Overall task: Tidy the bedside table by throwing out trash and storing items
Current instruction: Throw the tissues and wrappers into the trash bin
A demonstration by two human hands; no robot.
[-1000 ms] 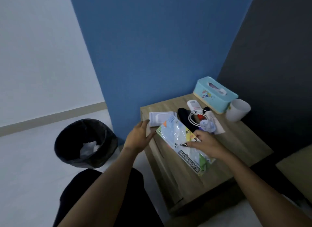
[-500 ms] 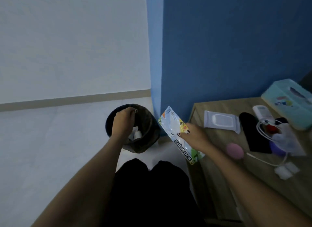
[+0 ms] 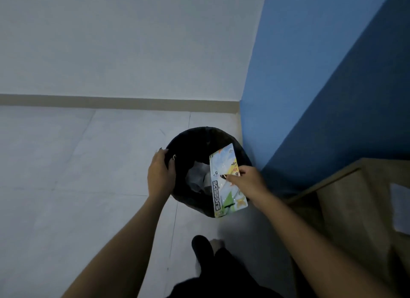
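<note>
A black trash bin [image 3: 195, 138] lined with a dark bag stands on the floor by the blue wall corner, with pale crumpled trash [image 3: 196, 175] inside. My left hand [image 3: 160, 175] grips the bin's left rim. My right hand [image 3: 245, 182] pinches a flat scissors package [image 3: 224, 198], printed with the word "scissors", and holds it over the bin's right side. The wooden bedside table [image 3: 346, 184] shows only its left edge at the far right.
A blue wall [image 3: 310, 87] rises right of the bin and a white wall with a beige skirting [image 3: 111, 100] runs behind it. Pale floor tiles [image 3: 66, 164] spread to the left. My dark-clothed legs and foot [image 3: 203, 246] are at the bottom.
The view swung left from the table to the bin. My right hand carried the scissors package from the table's edge to above the bin. My left hand stays on the rim.
</note>
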